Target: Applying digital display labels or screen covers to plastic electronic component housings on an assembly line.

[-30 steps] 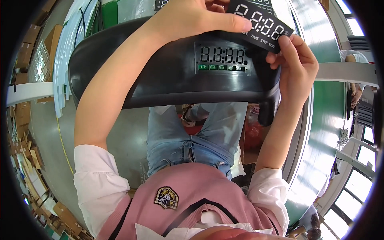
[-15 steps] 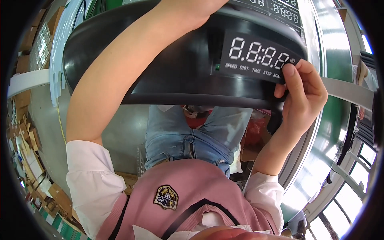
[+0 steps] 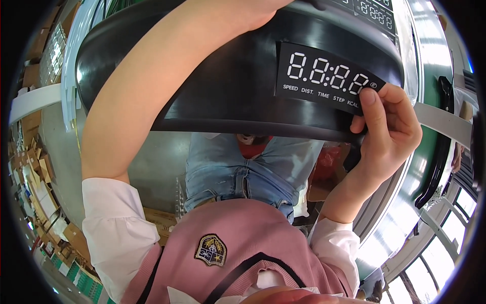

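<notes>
My right hand pinches the right end of a black display label printed with white segment digits, thumb on top. The label lies slightly tilted over a long, glossy black plastic cover with rounded ends. Whether its whole underside touches the cover, I cannot tell. My left hand reaches across the cover to its far edge at the top of the view. Its fingers run out of the picture, so what they touch is hidden.
Beyond the cover, a sheet of similar black labels lies at the top right. A shiny green work surface runs along the right, with a pale bar crossing it. Cardboard boxes are piled far left. My jeans show below the cover.
The label now covers the spot at its left end where a small green part showed before. My right hand and the cover's right end have shifted slightly right and nearer.
</notes>
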The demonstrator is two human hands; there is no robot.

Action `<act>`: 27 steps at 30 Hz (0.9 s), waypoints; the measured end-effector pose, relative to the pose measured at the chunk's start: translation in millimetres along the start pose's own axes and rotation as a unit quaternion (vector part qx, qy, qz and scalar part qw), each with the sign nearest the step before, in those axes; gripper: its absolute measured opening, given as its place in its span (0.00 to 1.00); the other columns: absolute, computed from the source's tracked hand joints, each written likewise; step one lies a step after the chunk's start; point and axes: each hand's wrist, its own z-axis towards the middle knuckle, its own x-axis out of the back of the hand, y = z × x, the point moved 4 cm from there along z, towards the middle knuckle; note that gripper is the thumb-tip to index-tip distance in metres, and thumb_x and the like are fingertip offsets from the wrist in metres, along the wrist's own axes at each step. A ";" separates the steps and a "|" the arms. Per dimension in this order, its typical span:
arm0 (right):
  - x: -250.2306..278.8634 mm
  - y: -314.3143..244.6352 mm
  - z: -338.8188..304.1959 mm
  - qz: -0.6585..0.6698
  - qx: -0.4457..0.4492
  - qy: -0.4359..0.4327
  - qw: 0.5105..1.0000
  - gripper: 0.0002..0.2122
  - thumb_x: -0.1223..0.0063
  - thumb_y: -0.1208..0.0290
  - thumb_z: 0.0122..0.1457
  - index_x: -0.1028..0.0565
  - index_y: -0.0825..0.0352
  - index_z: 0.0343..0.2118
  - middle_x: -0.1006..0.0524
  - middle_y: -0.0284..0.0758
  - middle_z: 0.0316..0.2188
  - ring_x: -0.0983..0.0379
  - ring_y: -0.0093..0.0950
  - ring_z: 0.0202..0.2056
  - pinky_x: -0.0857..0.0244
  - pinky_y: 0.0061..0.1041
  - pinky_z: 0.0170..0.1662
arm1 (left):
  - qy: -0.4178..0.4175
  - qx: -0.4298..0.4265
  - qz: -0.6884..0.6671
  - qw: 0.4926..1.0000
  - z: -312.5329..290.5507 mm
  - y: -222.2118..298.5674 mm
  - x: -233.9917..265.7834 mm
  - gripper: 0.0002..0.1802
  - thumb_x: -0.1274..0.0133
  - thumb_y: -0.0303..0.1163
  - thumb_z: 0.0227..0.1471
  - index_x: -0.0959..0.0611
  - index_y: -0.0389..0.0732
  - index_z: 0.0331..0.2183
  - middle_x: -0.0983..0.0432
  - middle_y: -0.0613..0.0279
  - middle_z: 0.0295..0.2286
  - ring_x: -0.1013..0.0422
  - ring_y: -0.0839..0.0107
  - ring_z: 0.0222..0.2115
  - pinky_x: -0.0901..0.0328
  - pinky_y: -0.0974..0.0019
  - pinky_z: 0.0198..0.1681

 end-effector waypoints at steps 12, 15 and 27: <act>-1.2 0.5 -4.5 -0.016 0.016 0.015 1.000 0.04 0.38 0.82 0.52 0.23 0.74 0.28 0.25 0.30 0.19 0.33 0.14 0.15 0.45 0.09 0.18 | -0.012 -0.039 0.039 0.998 -0.1 2.6 1.3 0.17 0.54 0.39 0.60 0.20 0.34 0.35 0.25 0.62 0.32 0.29 0.74 0.33 0.36 0.70 0.38; -1.7 0.2 -5.3 -0.017 0.013 0.020 1.000 0.04 0.38 0.82 0.52 0.23 0.74 0.28 0.25 0.30 0.19 0.33 0.14 0.15 0.45 0.09 0.18 | -0.036 -0.033 0.038 0.998 0.4 1.7 0.3 0.17 0.54 0.40 0.60 0.20 0.34 0.35 0.25 0.61 0.32 0.29 0.74 0.33 0.35 0.70 0.38; -3.6 -0.5 -5.5 -0.013 0.019 0.032 0.999 0.04 0.38 0.83 0.52 0.24 0.73 0.27 0.26 0.29 0.17 0.34 0.13 0.15 0.46 0.09 0.18 | -0.027 -0.046 0.046 0.998 -0.1 4.4 -0.2 0.17 0.53 0.39 0.60 0.19 0.34 0.34 0.25 0.62 0.31 0.29 0.73 0.33 0.35 0.70 0.38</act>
